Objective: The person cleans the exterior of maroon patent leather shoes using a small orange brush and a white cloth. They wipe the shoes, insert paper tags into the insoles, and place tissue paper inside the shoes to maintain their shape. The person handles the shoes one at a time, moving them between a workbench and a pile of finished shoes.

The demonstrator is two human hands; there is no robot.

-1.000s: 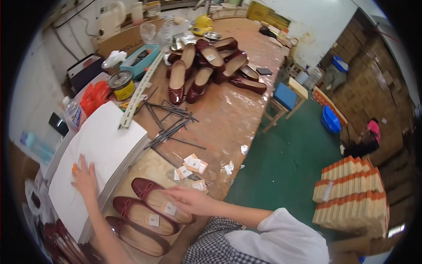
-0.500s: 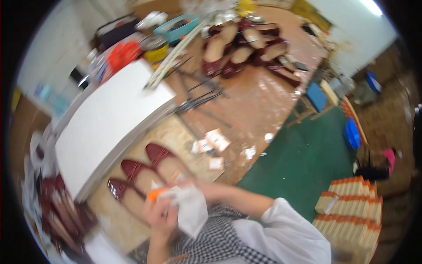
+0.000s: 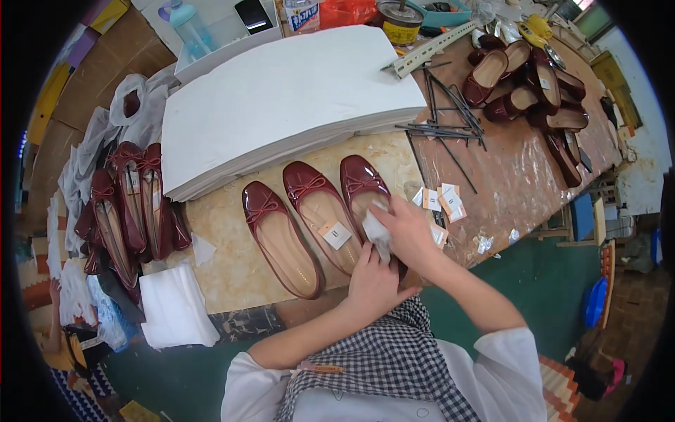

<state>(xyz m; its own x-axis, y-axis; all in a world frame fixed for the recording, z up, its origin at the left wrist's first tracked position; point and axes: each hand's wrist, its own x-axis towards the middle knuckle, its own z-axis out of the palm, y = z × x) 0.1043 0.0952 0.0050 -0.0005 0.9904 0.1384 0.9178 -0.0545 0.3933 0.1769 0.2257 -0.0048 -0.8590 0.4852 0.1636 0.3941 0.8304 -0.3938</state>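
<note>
Pinches crumpled white tissue (image 3: pixel 375 232) with the bent fingers of the right hand (image 3: pixel 410 228), at the opening of the rightmost shoe (image 3: pixel 358 176), in front of the white paper stack (image 3: pixel 281 98). Touches the same tissue with the fingertips of the left hand (image 3: pixel 373 283), thumb spread away; cannot tell whether gripping or only resting. Also in front of the paper stack: a middle shoe (image 3: pixel 309 181) with a label (image 3: pixel 336 235) on its insole, and a left shoe (image 3: pixel 287 246), toes facing the stack. Right of the paper stack, on the surface (image 3: pixel 506 169): black rods (image 3: pixel 450 105).
</note>
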